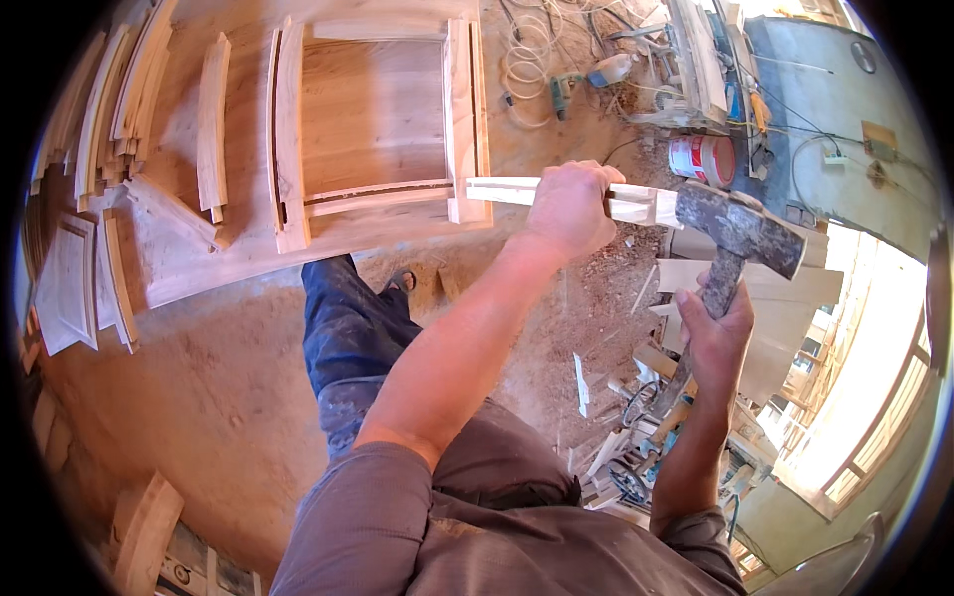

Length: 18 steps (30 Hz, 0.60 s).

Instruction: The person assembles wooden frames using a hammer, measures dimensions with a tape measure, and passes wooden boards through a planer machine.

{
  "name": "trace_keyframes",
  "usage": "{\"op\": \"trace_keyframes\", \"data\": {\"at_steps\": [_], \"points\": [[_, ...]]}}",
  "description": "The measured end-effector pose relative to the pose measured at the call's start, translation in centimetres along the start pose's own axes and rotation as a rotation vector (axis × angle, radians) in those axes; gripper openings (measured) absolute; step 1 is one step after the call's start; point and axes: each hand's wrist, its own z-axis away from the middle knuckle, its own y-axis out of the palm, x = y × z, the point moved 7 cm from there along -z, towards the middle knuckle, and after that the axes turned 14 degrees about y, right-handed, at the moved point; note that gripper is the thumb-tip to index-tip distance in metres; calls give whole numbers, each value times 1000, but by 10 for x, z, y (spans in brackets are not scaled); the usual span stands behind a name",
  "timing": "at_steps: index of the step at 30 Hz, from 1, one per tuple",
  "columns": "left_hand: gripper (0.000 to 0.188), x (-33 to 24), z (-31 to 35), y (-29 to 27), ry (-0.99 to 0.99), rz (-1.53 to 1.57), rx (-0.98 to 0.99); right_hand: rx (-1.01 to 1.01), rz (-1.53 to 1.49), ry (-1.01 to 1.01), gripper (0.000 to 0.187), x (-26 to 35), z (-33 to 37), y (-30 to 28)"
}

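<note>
My left hand (574,211) is closed around the middle of a pale wooden rail (505,190), which lies crosswise. The rail's left end overlaps the near right corner of a wooden frame (459,119) in view; whether it touches cannot be told. My right hand (717,333) grips the handle of a hammer (740,230), held upright with its worn steel head at the rail's right end. Head and rail meet or overlap in view. The frame lies flat on a wooden work surface (214,270), its long sides running away from me.
Loose wooden strips (129,94) and a panel (68,283) lie at the left. A drill (562,94), a coiled hose (527,55) and a white-and-red bucket (702,159) are on the far right floor. Offcuts and tools clutter the right side, near a wall (855,139).
</note>
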Motion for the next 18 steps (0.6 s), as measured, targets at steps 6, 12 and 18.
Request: {"op": "trace_keyframes", "data": {"at_steps": [6, 12, 18], "points": [[37, 6, -6, -8, -20, 19, 39, -8, -161, -65, 27, 8, 1, -19], [37, 7, -7, -9, -56, 16, 51, -193, -525, -215, 26, 27, 5, -58], [36, 21, -2, -8, -100, 115, 64, 57, 79, -111, 28, 10, -2, 6]]}}
